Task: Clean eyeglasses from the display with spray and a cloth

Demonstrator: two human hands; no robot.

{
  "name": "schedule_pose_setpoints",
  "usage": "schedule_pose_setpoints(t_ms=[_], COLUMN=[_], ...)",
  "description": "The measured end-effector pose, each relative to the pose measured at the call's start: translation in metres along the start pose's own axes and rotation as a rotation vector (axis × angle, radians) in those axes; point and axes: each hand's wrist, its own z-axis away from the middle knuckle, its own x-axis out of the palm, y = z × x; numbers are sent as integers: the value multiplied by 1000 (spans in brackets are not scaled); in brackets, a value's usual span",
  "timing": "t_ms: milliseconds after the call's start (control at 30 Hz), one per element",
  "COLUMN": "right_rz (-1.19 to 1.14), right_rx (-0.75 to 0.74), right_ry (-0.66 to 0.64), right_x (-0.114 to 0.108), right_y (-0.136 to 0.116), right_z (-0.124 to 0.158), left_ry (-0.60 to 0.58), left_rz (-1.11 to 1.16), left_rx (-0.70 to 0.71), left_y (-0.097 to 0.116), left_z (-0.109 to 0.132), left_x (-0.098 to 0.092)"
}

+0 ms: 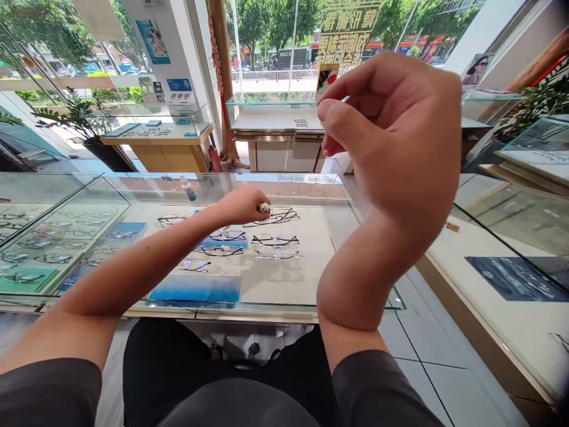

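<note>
My left hand (242,206) is stretched over the glass display case (311,279), closed in a fist. A small pale crumpled piece (264,208), perhaps cloth or tissue, pokes out of its curled fingers. Raised high and close to the camera, my right hand (395,124) has its fingers bent and thumb tip against the forefinger; whatever it may pinch is too small or hidden to make out. Beneath the glass, dark-framed eyeglasses (275,239) and clear-framed eyeglasses (278,253) lie in rows, with more eyeglasses (224,250) to their left.
A small spray bottle (188,188) stands toward the case's far side. Blue sheets (195,290) lie inside the case. Other display cases are at the back (275,121) and right (480,332). A potted plant (100,142) stands at back left, before large windows.
</note>
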Motion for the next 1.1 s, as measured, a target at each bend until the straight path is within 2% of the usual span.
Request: schedule_pose_setpoints(t_ms=[200,500,667,833,1000,1100], right_rz=[-7,-34,-49,-13,-24,-38], right_rx=[-12,26,3,93,86,75], right_ry=[74,81,91,93,97,93], right_x=[-9,-8,-7,-8,-7,-6], right_y=[-4,-4,-2,-6,-6,-4], right_z=[2,1,0,0,0,-1], left_ry=[-132,-231,-232,-254,-139,-120], left_rz=[-140,-244,-267,-289,-273,-264], left_rx=[3,-12,-7,-37,-88,-111], left_y=[8,19,17,13,6,2], left_z=[-17,-30,-33,-36,-47,-55], left_x=[27,38,41,44,48,55])
